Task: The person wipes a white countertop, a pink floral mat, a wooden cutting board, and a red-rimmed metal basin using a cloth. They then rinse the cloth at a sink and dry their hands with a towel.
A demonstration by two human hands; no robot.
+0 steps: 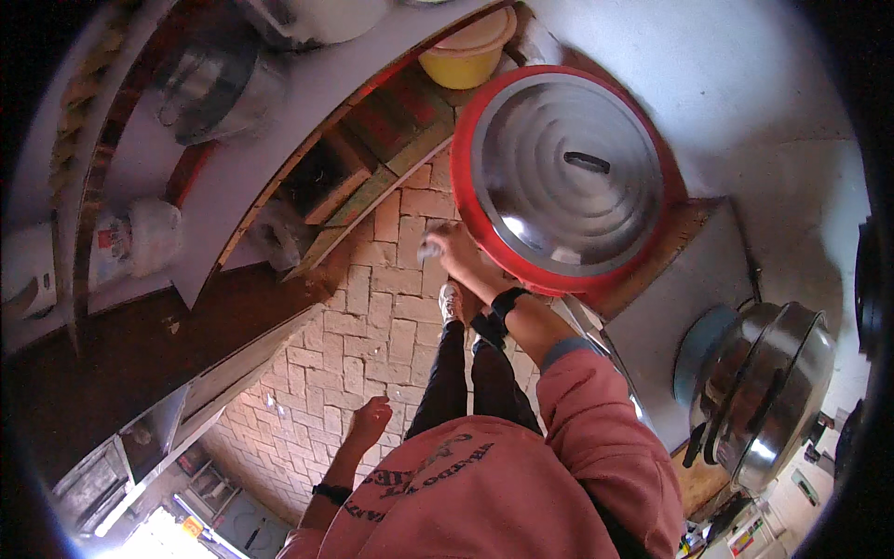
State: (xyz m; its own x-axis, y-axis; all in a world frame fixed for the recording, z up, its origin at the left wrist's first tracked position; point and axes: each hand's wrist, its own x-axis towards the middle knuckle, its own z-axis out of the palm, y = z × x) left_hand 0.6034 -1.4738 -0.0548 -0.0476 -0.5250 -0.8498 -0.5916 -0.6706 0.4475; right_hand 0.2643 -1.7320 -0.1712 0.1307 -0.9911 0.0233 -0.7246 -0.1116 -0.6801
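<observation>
My right hand [454, 246] is shut on a small greyish cloth [428, 248], blurred in outline, above the brick floor [356, 356]. Close by on the right is a large red basin [466, 182] covered by a round metal lid [538, 140] with a black handle [587, 162]. My right forearm passes beside the basin's lower rim. Lower down, my left hand [370, 419] hangs at my side over the bricks, fingers curled in and nothing visible in them. Both wrists carry dark bands.
Along the left runs a shelf unit [230, 279] holding pots [209, 91] and plastic containers [154, 227]. A yellow tub [464, 66] with a lid stands behind the basin. To the right, a metal steamer pot [761, 398] rests near a grey countertop [670, 335].
</observation>
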